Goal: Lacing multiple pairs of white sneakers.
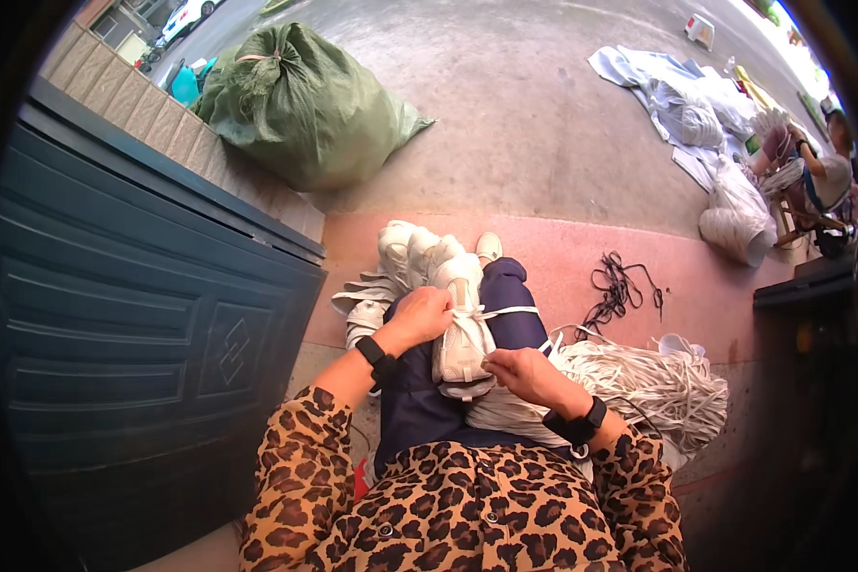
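Note:
A whitish sneaker (460,355) rests on my lap between my thighs, its heel toward me. A white shoelace (508,311) crosses its upper, and one length stretches over my right thigh. My left hand (423,313) is closed in a pinch on the lace at the sneaker's left side. At the right of the heel opening, my right hand (529,375) is closed too, fingertips pinched on what looks like the lace's other part, mostly hidden. Beyond the left hand, several more whitish shoes (416,250) are bunched beside my left leg.
A big heap of white laces (643,386) lies by my right leg. Dark cord (616,294) is tangled on the pink floor. A full green sack (300,110) stands ahead left, beside a dark door (133,315). At far right, a seated person (825,172) is near white bundles (734,212).

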Motion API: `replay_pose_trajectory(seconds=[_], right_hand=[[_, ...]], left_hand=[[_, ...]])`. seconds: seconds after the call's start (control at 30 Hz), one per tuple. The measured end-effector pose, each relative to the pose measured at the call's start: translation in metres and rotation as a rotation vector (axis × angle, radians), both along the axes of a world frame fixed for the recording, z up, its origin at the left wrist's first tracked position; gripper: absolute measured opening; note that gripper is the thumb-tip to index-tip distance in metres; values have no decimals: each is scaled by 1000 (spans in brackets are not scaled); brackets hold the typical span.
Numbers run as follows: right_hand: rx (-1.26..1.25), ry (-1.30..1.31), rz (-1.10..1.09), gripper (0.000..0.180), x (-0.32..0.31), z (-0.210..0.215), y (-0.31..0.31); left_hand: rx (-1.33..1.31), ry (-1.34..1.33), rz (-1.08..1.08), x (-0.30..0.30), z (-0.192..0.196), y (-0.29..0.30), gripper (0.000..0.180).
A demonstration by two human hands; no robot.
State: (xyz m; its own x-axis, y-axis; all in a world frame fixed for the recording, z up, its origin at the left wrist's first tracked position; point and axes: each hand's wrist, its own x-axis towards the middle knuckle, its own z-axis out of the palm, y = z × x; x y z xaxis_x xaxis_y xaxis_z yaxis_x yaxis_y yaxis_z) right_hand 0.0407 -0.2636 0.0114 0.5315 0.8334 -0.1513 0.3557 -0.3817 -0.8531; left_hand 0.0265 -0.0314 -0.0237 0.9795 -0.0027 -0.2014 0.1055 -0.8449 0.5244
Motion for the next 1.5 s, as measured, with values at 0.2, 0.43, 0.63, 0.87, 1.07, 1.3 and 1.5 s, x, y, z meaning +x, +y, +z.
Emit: replay_pose_trajectory(seconds=[0.2, 0.43, 0.63, 0.87, 1.07, 1.3, 1.5], right_hand=[[67, 29, -6, 16, 0, 8, -11], [-5, 156, 30, 15, -18, 24, -52], [-8, 194, 69, 15, -23, 20, -41], [-17, 83, 60, 15, -23, 10, -42], [-67, 22, 116, 13, -13, 7, -41], [-62, -255, -111, 7, 36, -16, -22], [189, -257, -115, 16, 55, -53, 10]], left_hand=[[221, -109, -143, 2, 7, -7, 12], [-49, -38, 56, 1, 0, 5, 14], [-133, 16, 92, 20, 0, -15, 20], [11, 273, 34, 40, 15, -38, 25], [126, 460, -34, 59, 21, -49, 24], [207, 472, -57, 55, 19, -52, 32], [269, 499, -145, 67, 27, -63, 26]])
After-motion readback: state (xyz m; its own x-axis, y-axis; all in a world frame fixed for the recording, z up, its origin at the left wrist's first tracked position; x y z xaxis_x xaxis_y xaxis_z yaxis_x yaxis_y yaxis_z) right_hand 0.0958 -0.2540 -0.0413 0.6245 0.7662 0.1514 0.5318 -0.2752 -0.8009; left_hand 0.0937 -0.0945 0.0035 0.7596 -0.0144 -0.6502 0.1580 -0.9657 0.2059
